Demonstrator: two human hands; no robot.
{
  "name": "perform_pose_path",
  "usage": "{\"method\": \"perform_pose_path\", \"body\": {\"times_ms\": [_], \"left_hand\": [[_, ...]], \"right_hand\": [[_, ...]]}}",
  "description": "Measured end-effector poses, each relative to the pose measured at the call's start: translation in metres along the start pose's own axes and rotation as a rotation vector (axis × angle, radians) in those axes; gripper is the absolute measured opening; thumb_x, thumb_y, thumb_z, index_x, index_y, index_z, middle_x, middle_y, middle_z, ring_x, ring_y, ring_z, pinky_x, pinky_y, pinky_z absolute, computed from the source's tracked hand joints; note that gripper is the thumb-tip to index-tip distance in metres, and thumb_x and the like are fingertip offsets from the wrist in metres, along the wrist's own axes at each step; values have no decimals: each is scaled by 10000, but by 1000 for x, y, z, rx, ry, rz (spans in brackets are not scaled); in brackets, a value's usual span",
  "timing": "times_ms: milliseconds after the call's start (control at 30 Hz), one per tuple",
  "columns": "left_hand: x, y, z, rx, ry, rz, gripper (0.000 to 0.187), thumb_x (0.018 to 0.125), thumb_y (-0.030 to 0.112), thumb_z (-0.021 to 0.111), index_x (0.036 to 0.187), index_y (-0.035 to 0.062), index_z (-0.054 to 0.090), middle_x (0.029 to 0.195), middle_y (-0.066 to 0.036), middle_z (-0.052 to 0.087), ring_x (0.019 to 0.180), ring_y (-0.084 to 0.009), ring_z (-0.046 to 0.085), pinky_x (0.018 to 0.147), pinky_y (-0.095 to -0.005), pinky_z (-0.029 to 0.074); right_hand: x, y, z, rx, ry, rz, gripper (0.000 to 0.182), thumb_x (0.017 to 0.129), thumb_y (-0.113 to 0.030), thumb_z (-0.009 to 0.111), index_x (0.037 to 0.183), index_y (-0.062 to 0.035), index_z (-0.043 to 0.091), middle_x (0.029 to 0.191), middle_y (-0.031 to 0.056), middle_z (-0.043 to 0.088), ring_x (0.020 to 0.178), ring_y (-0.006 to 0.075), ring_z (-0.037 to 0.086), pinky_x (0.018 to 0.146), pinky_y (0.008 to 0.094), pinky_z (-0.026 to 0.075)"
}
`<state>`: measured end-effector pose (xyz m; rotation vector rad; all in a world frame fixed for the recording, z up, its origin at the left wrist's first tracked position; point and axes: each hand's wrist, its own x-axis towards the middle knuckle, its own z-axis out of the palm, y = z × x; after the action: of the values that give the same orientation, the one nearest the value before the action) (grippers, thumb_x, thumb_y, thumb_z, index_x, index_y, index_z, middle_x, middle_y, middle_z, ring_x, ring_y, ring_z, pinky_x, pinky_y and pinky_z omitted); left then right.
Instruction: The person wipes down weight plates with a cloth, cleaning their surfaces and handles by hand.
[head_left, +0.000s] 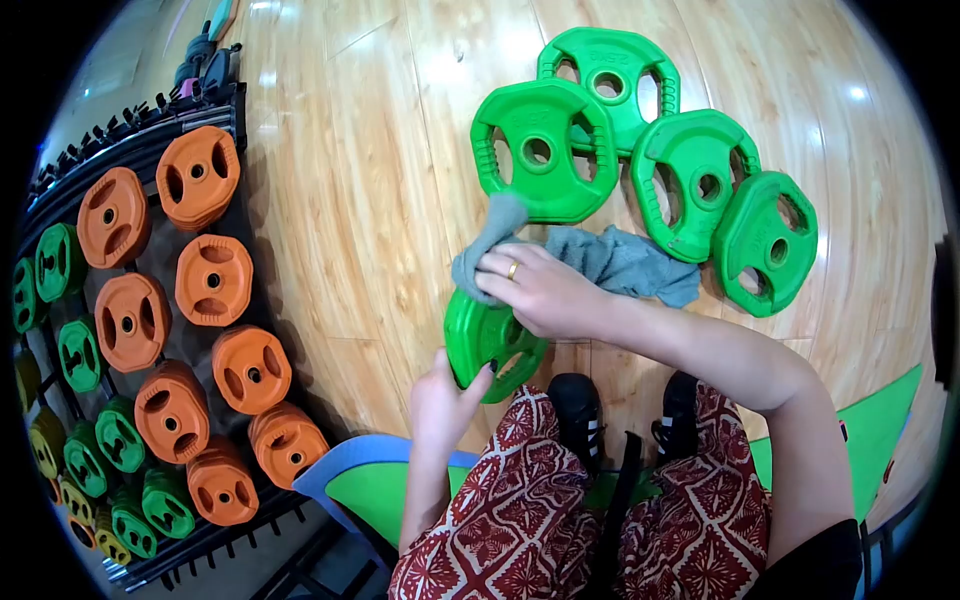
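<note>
A green weight plate [478, 345] stands tilted on its edge near my feet. My left hand [449, 398] grips its lower left rim, thumb on the face. My right hand [535, 285], a ring on one finger, is closed on a grey cloth [478, 262] and presses it on the plate's top edge. Another grey cloth part [640, 268] lies crumpled on the floor to the right; whether it is the same cloth I cannot tell. Beyond it several green plates lie on the floor, among them one [560, 185] just above the cloth and one [745, 262] at the far right.
A black rack [262, 215] on the left holds stacks of orange plates [214, 280] and smaller green plates [120, 435]. Black shoes [575, 405] stand on the wooden floor [370, 190]. A green mat-like surface [875, 430] shows behind the legs.
</note>
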<state>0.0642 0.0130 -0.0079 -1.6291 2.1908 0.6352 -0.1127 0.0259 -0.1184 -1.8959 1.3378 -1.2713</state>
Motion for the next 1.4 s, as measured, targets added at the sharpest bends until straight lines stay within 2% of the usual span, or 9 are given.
{"method": "perform_pose_path", "body": {"times_ms": [300, 500, 700, 767, 800, 1033, 1167, 1233, 1400], "left_hand": [[-3, 8, 8, 2, 14, 75, 410, 735, 314, 652, 910, -8, 467, 625, -200, 580, 565, -361, 590, 506, -423, 468], [-3, 11, 7, -40, 34, 74, 403, 730, 293, 648, 943, -3, 476, 627, -199, 578, 572, -364, 590, 508, -426, 467], [-1, 5, 11, -35, 81, 58, 407, 729, 287, 646, 958, -8, 482, 636, -200, 583, 582, -365, 592, 518, -426, 470], [-1, 5, 10, -21, 73, 47, 406, 731, 288, 645, 957, -8, 483, 639, -199, 585, 584, -365, 593, 521, -425, 471], [-2, 4, 11, -19, 72, 47, 407, 733, 290, 643, 960, -8, 484, 643, -199, 587, 587, -364, 594, 524, -424, 472], [1, -3, 11, -23, 72, 12, 392, 740, 296, 635, 934, -8, 481, 649, -205, 591, 595, -364, 597, 537, -423, 476], [1, 2, 6, 12, 52, 12, 394, 740, 297, 635, 920, -14, 474, 644, -208, 589, 598, -365, 597, 537, -423, 476], [0, 2, 5, -10, -37, -33, 442, 752, 261, 634, 1048, -19, 466, 731, -216, 608, 672, -377, 600, 581, -425, 471], [0, 4, 2, 24, -37, 5, 443, 746, 300, 637, 993, -22, 458, 677, -214, 594, 628, -372, 596, 554, -425, 472]], "right_hand": [[17, 4, -7, 75, -158, 68, 412, 661, 34, 498, 1071, 43, 472, 1070, 157, 517, 1025, 327, 479, 865, 411, 393], [-5, 2, -21, 166, -83, 247, 400, 689, 58, 484, 1087, 18, 476, 1206, 208, 468, 1060, 354, 482, 901, 388, 410], [6, -9, -31, 228, -204, 229, 315, 727, -19, 514, 1041, -26, 531, 1080, 108, 535, 979, 307, 527, 819, 383, 436], [9, -8, -17, 7, -17, 76, 292, 725, -55, 521, 1016, -55, 552, 1003, 60, 546, 909, 239, 534, 736, 364, 435], [11, -8, -16, -52, -63, 27, 328, 694, -60, 556, 1021, -44, 541, 1098, 55, 518, 903, 225, 501, 745, 336, 419], [14, -3, -9, -159, -68, -22, 334, 710, -95, 532, 1040, -42, 546, 1085, 57, 536, 922, 239, 498, 771, 352, 413], [23, 3, 0, -177, -52, -88, 301, 723, -128, 531, 1012, -45, 546, 987, 59, 557, 836, 225, 540, 667, 326, 461], [23, 8, 2, -170, -87, -87, 288, 727, -135, 529, 1001, -47, 545, 944, 61, 563, 786, 220, 559, 605, 316, 478], [20, 15, 8, -283, -198, 57, 290, 681, -248, 607, 871, -50, 513, 774, 63, 574, 656, 222, 586, 466, 331, 469]]}}
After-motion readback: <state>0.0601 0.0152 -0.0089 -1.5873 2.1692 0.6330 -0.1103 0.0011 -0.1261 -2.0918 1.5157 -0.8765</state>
